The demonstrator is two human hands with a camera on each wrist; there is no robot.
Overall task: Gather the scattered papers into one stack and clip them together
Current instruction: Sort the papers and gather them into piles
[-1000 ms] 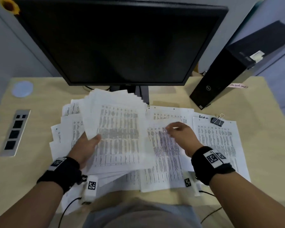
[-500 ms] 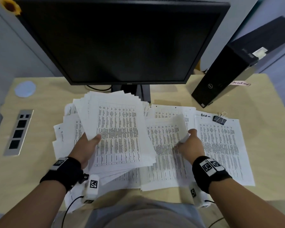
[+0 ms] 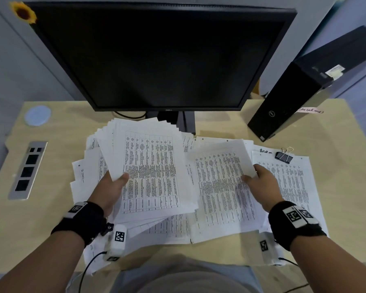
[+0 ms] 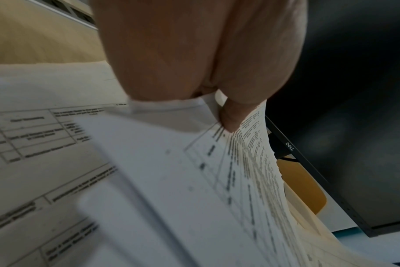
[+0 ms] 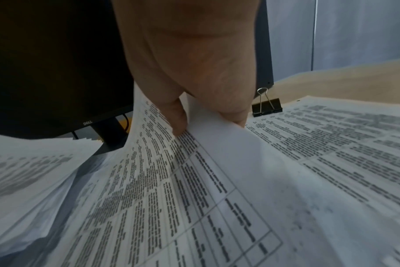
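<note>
Paper mostly gathered — left hand grips the fanned stack, right hand pinches one lifted sheet. Loose sheets remain on the desk; binder clip unused.
</note>
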